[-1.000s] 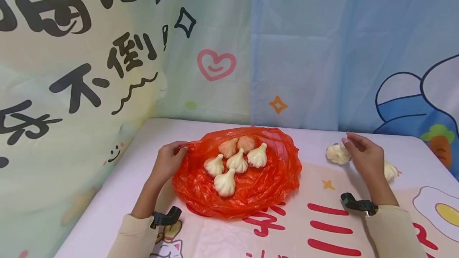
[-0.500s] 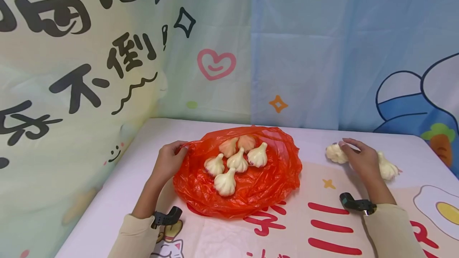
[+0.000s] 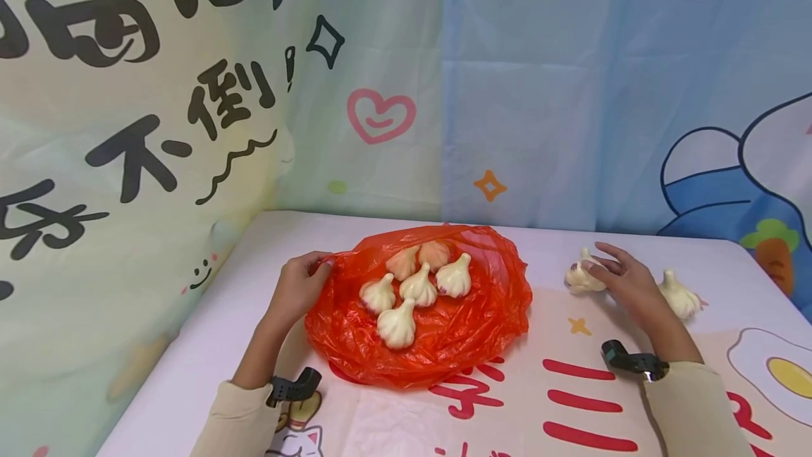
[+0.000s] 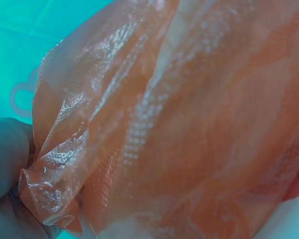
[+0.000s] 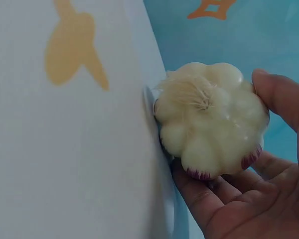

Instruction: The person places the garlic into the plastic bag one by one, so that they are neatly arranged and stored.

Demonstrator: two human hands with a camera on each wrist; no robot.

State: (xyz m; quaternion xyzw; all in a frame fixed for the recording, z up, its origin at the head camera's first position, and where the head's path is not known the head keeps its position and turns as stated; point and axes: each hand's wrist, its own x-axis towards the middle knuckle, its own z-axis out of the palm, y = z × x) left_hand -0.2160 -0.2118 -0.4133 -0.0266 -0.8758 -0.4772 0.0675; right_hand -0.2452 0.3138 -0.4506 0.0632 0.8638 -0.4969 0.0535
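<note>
My left hand (image 3: 301,286) pinches the left rim of a crumpled red plastic bag (image 3: 469,326); in the left wrist view, gathered bag film (image 4: 139,124) bunches at the thumb. Several garlic bulbs, one of them a front bulb (image 3: 397,325), show inside the bag's mouth, two at the back partly veiled by film. At the right, my right hand (image 3: 634,288) holds a garlic bulb (image 5: 214,124) between thumb and fingers, its roots facing the wrist camera. In the head view that same bulb (image 3: 582,275) stands stem up, close over the table.
Another garlic bulb (image 3: 680,296) lies on the table just right of my right wrist. The table (image 3: 355,418) has a printed cloth and ends against a patterned curtain (image 3: 526,118) behind; another printed curtain (image 3: 158,231) hangs along the left side.
My right hand has come down onto the garlic bulb, gripped it and turned it stem up, shifting slightly left. The left hand and bag have stayed in place.
</note>
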